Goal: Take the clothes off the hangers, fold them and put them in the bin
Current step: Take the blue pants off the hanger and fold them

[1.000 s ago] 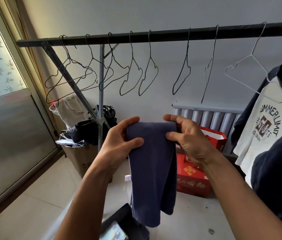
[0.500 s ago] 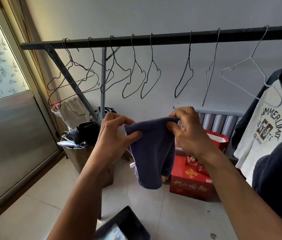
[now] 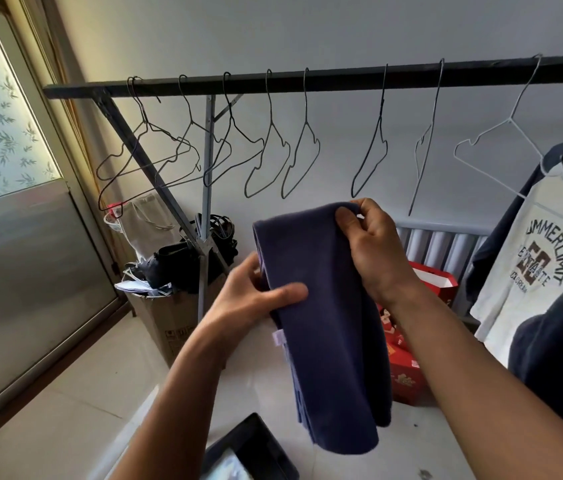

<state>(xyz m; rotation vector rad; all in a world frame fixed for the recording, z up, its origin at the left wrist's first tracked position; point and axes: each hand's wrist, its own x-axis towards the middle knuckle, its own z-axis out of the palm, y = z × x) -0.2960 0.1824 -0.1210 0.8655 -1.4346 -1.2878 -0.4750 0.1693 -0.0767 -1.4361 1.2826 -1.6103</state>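
My right hand pinches the folded blue garment at its top corner. My left hand grips its left edge, thumb on the front. It hangs in the air above the black bin, which holds something pale, though I can't tell what. On the rail, a shirt reads "UMMERLIMIT" and "50". A cardboard box holds dark things, and red boxes stand behind the garment.

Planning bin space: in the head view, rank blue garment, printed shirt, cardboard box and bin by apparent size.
Blue garment and printed shirt look alike; the garment is nearer, the shirt cropped, so unranked.
Then cardboard box.
Then bin, mostly out of frame.
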